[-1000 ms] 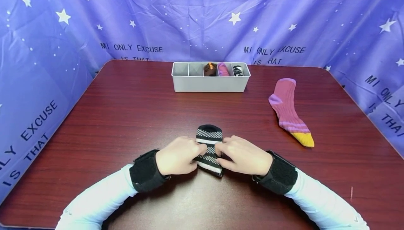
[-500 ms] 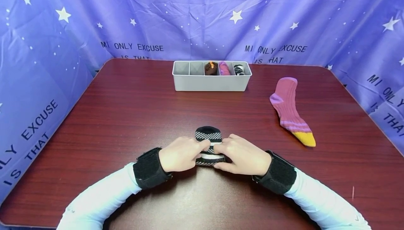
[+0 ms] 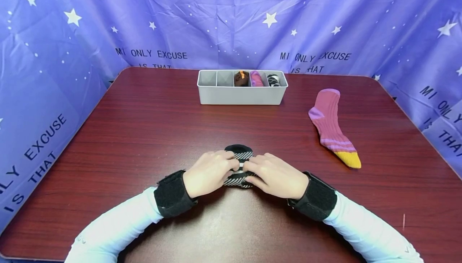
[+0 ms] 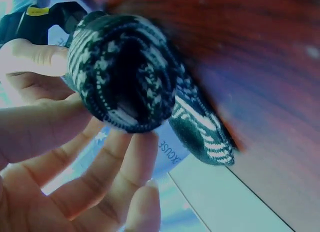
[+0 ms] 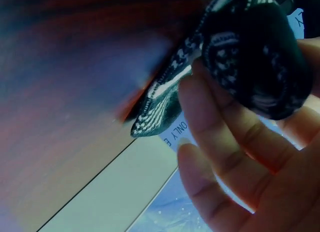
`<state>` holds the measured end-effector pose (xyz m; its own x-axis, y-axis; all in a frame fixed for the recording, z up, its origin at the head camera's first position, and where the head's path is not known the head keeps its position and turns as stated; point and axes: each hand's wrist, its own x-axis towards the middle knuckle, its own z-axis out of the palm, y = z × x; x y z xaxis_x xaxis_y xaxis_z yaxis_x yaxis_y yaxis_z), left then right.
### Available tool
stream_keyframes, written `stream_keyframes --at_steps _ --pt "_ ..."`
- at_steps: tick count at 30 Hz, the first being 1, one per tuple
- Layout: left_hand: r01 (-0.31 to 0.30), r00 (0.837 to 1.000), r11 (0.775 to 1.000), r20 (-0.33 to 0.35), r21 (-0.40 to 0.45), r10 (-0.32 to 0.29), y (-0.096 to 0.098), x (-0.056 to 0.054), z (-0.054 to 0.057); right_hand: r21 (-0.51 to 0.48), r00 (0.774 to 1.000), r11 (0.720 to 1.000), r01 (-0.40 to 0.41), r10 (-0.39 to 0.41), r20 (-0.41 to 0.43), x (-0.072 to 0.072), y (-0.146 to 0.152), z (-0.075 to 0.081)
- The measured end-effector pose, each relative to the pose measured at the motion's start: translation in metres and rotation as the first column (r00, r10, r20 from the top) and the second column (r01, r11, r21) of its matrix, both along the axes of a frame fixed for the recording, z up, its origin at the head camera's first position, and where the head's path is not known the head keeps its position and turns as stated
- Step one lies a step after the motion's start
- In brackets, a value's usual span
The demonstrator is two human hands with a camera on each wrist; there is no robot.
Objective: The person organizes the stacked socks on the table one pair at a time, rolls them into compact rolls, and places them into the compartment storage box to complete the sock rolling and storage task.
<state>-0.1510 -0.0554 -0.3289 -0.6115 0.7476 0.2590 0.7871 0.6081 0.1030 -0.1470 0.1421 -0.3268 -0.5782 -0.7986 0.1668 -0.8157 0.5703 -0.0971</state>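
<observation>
The thumb and fingers of the left hand point(image 3: 209, 174) pinched the near, rolled end of a black-and-white patterned sock point(image 3: 241, 166) from its left side, other fingers reaching below the roll. The right hand point(image 3: 279, 176) gripped the same roll from the right, its fingers point(image 5: 200, 112) curved against it. Over the last second the sock's near edge had drawn in away from the person, and the left fingers had reached farther over its left edge. The left wrist view showed the coil's hollow end point(image 4: 102, 74), with a flat length running from it toward the far side; this suggested that the rolling was well under way but incomplete.

The sock was at the middle of the table point(image 3: 144, 134), between both hands. Farther right lay a pink sock with a yellow toe point(image 3: 330, 126), flat and untouched. At the far side stood a gray divided box point(image 3: 240, 95), holding brown point(image 3: 241, 79), pink point(image 3: 256, 79) and black-and-white point(image 3: 273, 80) bundles in its middle and two right compartments.
</observation>
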Motion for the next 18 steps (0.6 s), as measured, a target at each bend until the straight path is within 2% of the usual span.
stream_keyframes --at_steps 4,9,12,16,18 --pt "0.027 1.0 1.0 -0.015 -0.006 -0.027 -0.0007 -0.0011 -0.0003 0.005 0.999 0.999 0.035 -0.035 -0.025 -0.0012 0.0011 -0.0006" --pt "0.055 0.997 0.998 0.046 -0.026 -0.054 -0.0017 -0.0004 0.0002 0.014 0.997 0.998 0.062 -0.061 -0.052 -0.0016 0.0019 -0.0015" --pt "0.058 0.996 0.998 0.076 -0.038 -0.055 -0.0017 -0.0002 0.0001 0.015 0.997 0.998 0.067 -0.066 -0.035 -0.0021 0.0017 -0.0026" --pt "0.059 0.995 0.997 0.08 -0.05 -0.055 -0.0011 0.0012 0.0018 -0.023 0.998 0.998 0.066 -0.066 -0.006 -0.004 0.0016 -0.0043" --pt "0.063 0.996 0.997 0.072 -0.052 -0.059 -0.0005 0.0016 0.0023 -0.055 0.998 0.997 0.056 -0.057 -0.021 -0.0049 0.0015 -0.0046"
